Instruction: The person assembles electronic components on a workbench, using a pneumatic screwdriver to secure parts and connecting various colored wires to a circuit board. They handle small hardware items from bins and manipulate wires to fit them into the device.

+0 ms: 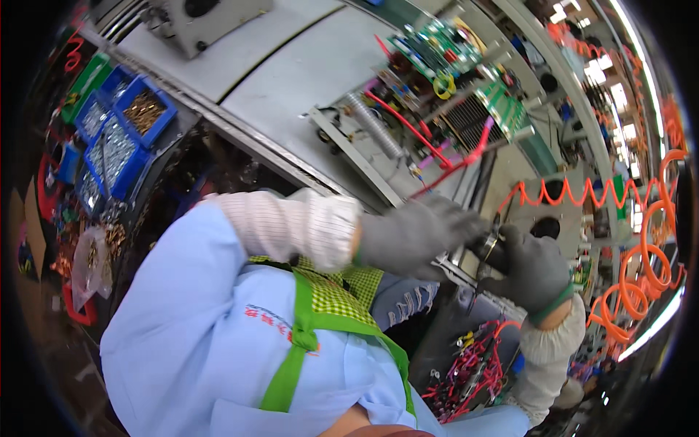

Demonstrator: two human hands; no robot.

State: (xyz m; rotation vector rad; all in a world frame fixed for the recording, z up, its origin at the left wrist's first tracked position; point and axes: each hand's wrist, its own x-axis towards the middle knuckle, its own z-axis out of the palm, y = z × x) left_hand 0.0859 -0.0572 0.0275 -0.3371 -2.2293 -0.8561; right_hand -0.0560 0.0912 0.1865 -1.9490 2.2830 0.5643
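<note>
Both my hands wear grey gloves. My right hand (537, 271) is closed around a dark cylindrical tool with a shiny metal ring (489, 246). An orange coiled hose (553, 195) runs down close to the tool's upper end; the joint is hard to make out. My left hand (422, 231) reaches across from the left, its fingertips at the tool's side. Motion blurs those fingers, so whether they grip it is unclear. Just beyond my hands stands an open metal chassis (349, 156) carrying green circuit boards (444, 47), a ribbed grey tube (375, 124) and red wires (411, 120).
Blue bins (116, 156) of small metal fasteners stand at the left, near a clear plastic bag (91, 266). A metal housing (204, 22) sits on the grey bench (291, 65) at the far side. Red wire bundles (473, 371) lie low at the right. More orange coils (644, 269) hang at the far right.
</note>
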